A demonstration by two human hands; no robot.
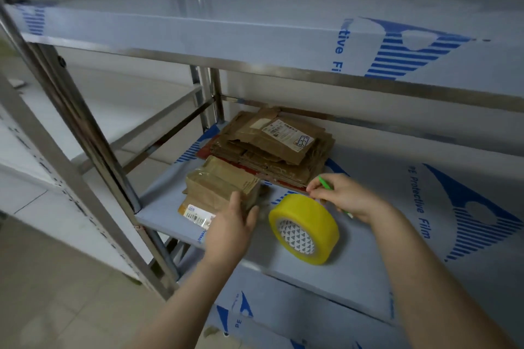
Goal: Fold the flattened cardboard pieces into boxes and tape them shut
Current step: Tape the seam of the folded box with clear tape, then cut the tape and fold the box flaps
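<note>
A small brown cardboard box (221, 184) with clear tape on it stands on the middle shelf (397, 235) near its left front corner. My left hand (231, 225) lies against the box's near right side, fingers straight. Behind the box sits a stack of flattened cardboard pieces (272, 147) with a white shipping label on top. A yellow roll of tape (304, 228) stands on the shelf right of the box. My right hand (344, 197) grips a thin green tool (324, 182) and hovers at the roll's upper edge.
The shelf is part of a steel rack covered in blue-printed protective film. Another shelf (255, 37) hangs close overhead and a lower one (283, 314) lies beneath. Steel posts (93, 150) stand left. A tiled floor (56, 292) lies at lower left.
</note>
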